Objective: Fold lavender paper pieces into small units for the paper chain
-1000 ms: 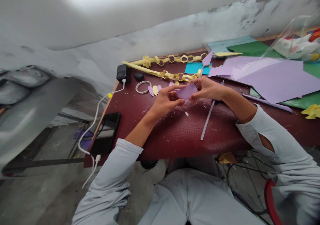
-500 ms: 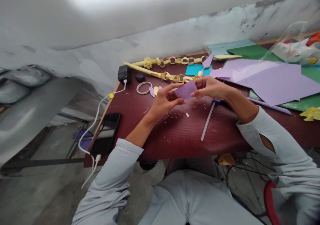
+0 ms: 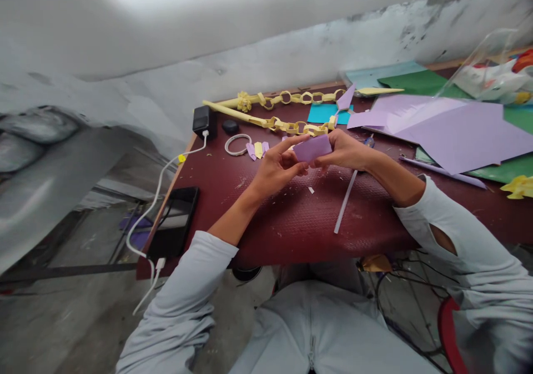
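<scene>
A small piece of purple paper is held up between both hands over the dark red table. My left hand grips its left side, fingers behind and thumb in front. On the opposite side, my right hand is closed on the right end, its fingertips under the lower edge. Just left of the hands lie small folded purple and yellow paper pieces and a white tape ring. A pale narrow strip rests below the right hand.
Yellow paper chains stretch behind the hands near a blue paper. Purple sheets and green sheets cover the right side. A black power bank and a phone lie along the left edge, with a white cable.
The right hand has turned and closed in around the paper's right end. The purple paper now looks narrower and more level, its corner no longer pointing up.
</scene>
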Demonstrator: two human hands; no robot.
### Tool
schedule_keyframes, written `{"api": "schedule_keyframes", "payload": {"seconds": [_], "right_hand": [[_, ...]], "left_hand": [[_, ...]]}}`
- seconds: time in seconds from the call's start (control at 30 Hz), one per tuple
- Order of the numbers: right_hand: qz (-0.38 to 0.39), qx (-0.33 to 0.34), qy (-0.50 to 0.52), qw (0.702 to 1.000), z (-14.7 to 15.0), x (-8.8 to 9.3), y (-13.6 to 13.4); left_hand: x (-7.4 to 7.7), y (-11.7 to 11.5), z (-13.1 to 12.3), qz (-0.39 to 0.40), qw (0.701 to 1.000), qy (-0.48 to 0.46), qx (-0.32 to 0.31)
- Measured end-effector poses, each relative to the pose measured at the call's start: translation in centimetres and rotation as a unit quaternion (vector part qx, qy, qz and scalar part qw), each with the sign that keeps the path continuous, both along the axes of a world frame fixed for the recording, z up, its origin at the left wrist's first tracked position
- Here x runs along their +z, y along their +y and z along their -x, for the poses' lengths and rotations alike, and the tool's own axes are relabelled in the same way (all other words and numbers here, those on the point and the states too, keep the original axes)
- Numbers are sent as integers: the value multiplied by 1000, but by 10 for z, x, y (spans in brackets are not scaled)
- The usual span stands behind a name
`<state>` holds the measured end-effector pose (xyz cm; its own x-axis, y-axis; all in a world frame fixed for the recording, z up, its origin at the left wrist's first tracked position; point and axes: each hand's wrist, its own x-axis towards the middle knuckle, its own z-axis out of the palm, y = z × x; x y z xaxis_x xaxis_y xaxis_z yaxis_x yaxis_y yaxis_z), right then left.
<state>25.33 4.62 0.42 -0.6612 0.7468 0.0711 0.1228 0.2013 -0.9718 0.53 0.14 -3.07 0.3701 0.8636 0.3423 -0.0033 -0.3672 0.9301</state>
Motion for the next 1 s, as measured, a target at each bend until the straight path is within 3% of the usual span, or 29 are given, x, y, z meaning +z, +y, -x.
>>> {"api": "schedule_keyframes", "payload": {"seconds": [0.37, 0.67, 1.0], "right_hand": [[5, 23, -23, 999, -1, -5, 2], [-37, -31, -1, 999, -12, 5, 10], [-52, -10, -16, 998, -16, -2, 14]], "left_hand": [[-3, 1, -3, 31, 999, -15, -5], [0, 1, 1, 20, 999, -13, -23], [-1, 2, 1, 45, 998, -32, -12]]}}
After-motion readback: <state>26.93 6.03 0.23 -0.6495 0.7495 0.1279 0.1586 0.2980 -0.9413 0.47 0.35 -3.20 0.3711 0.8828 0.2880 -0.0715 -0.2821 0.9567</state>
